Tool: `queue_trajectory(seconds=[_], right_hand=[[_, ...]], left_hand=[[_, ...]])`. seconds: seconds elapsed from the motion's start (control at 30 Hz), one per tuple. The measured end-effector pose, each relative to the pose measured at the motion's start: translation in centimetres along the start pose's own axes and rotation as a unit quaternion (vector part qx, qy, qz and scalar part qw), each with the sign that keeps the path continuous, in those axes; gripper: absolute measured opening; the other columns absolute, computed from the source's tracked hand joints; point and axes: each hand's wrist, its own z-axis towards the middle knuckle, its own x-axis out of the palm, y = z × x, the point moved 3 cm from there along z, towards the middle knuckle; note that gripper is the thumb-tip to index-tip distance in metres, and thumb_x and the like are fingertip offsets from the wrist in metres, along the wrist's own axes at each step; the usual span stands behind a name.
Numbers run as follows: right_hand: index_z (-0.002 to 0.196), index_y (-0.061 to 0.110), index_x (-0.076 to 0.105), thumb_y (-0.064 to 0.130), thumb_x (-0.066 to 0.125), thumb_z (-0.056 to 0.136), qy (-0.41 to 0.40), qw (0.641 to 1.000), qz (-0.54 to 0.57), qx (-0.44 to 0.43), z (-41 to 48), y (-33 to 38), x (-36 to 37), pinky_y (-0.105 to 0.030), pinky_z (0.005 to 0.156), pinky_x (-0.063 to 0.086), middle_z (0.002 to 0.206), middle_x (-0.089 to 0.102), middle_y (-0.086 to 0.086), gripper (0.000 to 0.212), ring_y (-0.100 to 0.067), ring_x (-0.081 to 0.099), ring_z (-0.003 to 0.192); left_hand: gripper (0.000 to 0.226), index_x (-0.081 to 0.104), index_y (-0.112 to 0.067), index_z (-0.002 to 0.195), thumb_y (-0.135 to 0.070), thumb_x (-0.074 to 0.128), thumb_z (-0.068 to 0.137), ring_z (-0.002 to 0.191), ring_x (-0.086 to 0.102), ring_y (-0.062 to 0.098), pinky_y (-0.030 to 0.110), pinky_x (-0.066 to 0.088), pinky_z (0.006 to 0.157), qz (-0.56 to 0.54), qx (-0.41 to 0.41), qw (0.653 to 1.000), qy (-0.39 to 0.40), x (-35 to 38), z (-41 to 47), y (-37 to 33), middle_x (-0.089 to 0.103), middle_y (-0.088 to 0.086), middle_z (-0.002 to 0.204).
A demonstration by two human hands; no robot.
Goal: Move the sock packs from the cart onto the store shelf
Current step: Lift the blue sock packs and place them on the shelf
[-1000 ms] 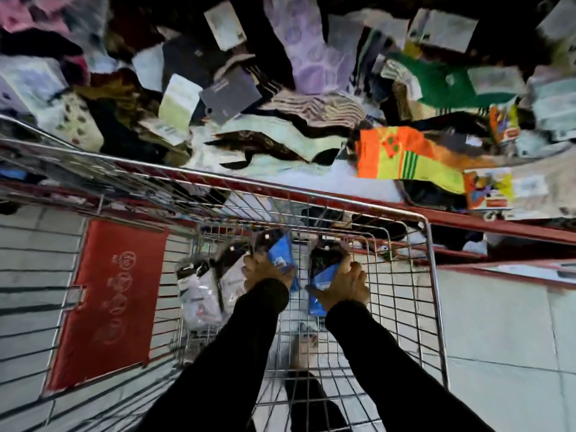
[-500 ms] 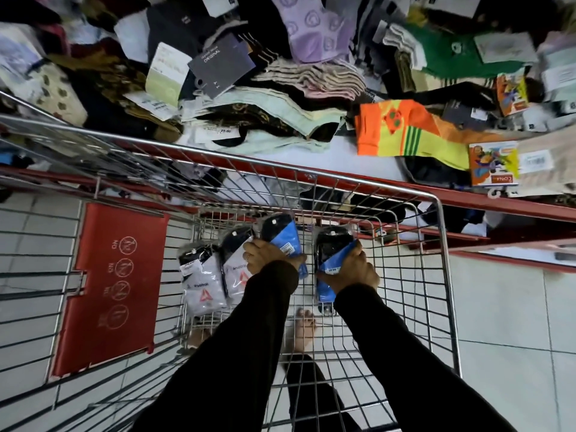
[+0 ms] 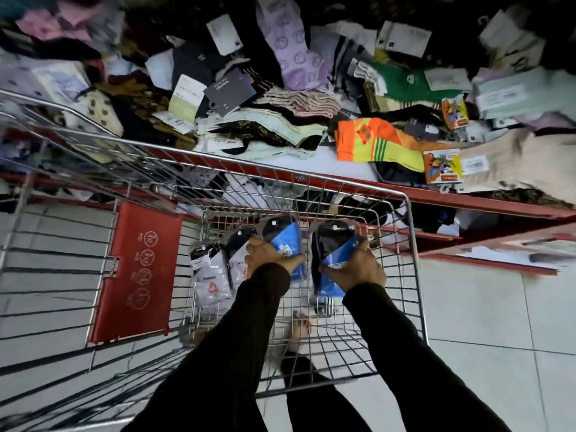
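Inside the wire cart (image 3: 408, 213) my left hand (image 3: 269, 255) grips a black-and-blue sock pack (image 3: 285, 236), and my right hand (image 3: 358, 268) grips a second black-and-blue pack (image 3: 330, 241). Both packs stand upright near the cart's far wall. Two white-and-black sock packs (image 3: 210, 277) lean side by side to the left of my left hand. Beyond the cart, the red-edged store shelf (image 3: 467, 199) holds a heap of loose socks.
An orange and yellow sock (image 3: 371, 141) and a purple sock (image 3: 290, 54) lie among the pile. The red child-seat flap (image 3: 137, 269) stands at the cart's left. A lower shelf (image 3: 486, 254) juts out at right. Grey tiled floor (image 3: 498, 322) surrounds the cart; a foot (image 3: 300, 330) shows beneath.
Both hands have lifted slightly with their packs, still inside the cart. The view shifted down then back up over the shelf.
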Motion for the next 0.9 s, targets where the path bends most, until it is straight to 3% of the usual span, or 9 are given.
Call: queue_trajectory(seconds=[0.13,0.27,0.4,0.63,0.77,0.83,0.9], right_hand=[[0.139,0.007,0.032,0.073,0.078,0.058,-0.073,0.996,0.036,-0.046,-3.5,0.9,-5.3,-0.035,0.073,0.053,0.108,0.071,-0.015,0.115,-0.033,0.070,0.096],[0.139,0.005,0.037,0.069,0.078,0.059,-0.147,0.979,0.094,-0.106,-6.5,2.0,-12.0,-0.039,0.077,0.055,0.112,0.070,-0.016,0.111,-0.035,0.069,0.100],[0.140,0.012,0.032,0.068,0.079,0.056,-0.230,0.942,0.172,-0.175,-8.6,3.6,-18.9,-0.039,0.081,0.056,0.125,0.066,-0.013,0.111,-0.033,0.068,0.107],[0.140,0.017,0.034,0.062,0.082,0.056,-0.332,0.868,0.267,-0.254,-10.5,6.5,-29.3,-0.038,0.091,0.053,0.134,0.060,-0.005,0.106,-0.027,0.062,0.119],[0.137,0.023,0.030,0.069,0.076,0.053,-0.410,0.812,0.308,-0.278,-11.0,8.8,-35.4,-0.035,0.084,0.053,0.135,0.059,-0.004,0.106,-0.025,0.062,0.117],[0.134,0.025,0.030,0.068,0.078,0.056,-0.450,0.778,0.329,-0.289,-10.8,9.7,-38.0,-0.028,0.080,0.049,0.133,0.059,-0.006,0.101,-0.022,0.060,0.113],[0.134,0.022,0.030,0.060,0.085,0.059,-0.474,0.752,0.352,-0.293,-10.2,10.7,-40.2,-0.023,0.083,0.045,0.132,0.057,-0.006,0.100,-0.020,0.058,0.113]], left_hand=[[0.127,0.030,-0.002,0.146,-0.065,0.086,0.051,0.138,0.040,0.035,0.038,0.041,0.112,-0.004,0.061,0.997,-0.040,-3.7,-4.4,-1.0,0.037,0.018,0.152],[0.098,0.051,-0.007,0.128,-0.059,0.086,0.053,0.132,0.043,0.034,0.038,0.043,0.106,-0.036,0.165,0.981,-0.099,-8.3,-9.3,-2.5,0.048,0.017,0.137],[0.122,0.035,0.000,0.143,-0.058,0.089,0.051,0.134,0.042,0.036,0.040,0.041,0.111,-0.070,0.226,0.956,-0.174,-13.6,-12.9,-5.1,0.039,0.020,0.145],[0.124,0.019,-0.014,0.151,-0.059,0.086,0.058,0.141,0.036,0.034,0.047,0.041,0.111,-0.131,0.362,0.881,-0.276,-20.9,-18.2,-12.1,0.026,0.010,0.156],[0.098,0.025,-0.033,0.134,-0.054,0.083,0.058,0.125,0.045,0.028,0.045,0.050,0.096,-0.194,0.457,0.794,-0.351,-25.4,-20.7,-17.1,0.032,-0.004,0.133],[0.098,0.025,-0.030,0.135,-0.051,0.084,0.060,0.125,0.041,0.024,0.043,0.048,0.095,-0.217,0.481,0.769,-0.362,-27.2,-21.5,-19.7,0.029,-0.006,0.133],[0.103,0.024,-0.019,0.141,-0.048,0.086,0.063,0.128,0.039,0.027,0.044,0.046,0.100,-0.226,0.501,0.753,-0.361,-28.6,-21.9,-22.6,0.030,0.004,0.139]])
